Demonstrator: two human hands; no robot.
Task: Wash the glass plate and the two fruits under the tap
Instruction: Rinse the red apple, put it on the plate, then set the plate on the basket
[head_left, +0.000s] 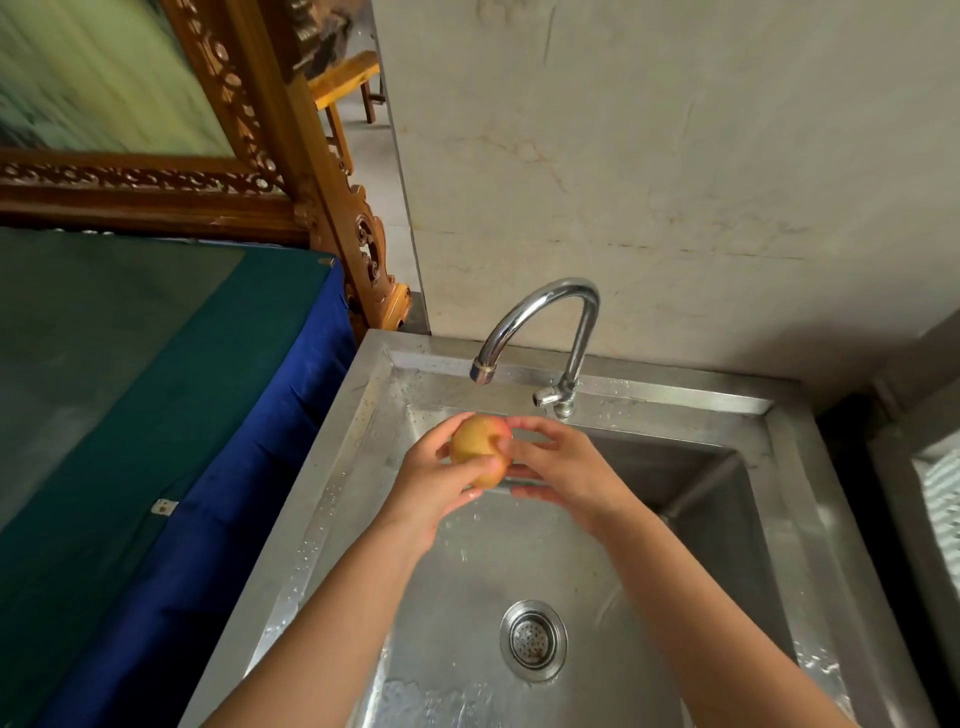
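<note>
A yellow fruit with a reddish blush (475, 446) is held over the steel sink (789, 499), just below the spout of the chrome tap (540, 332). My left hand (434, 480) grips the fruit from the left with thumb and fingers curled round it. My right hand (561, 467) touches its right side, fingers curved against it. No clear stream of water shows at the spout. The glass plate and the second fruit are not in view.
The sink basin is wet, with a round drain strainer (533, 640) at the near middle. A table under green and blue cloth (171, 415) stands on the left. A carved wooden frame (291, 171) leans behind it. A pale wall backs the sink.
</note>
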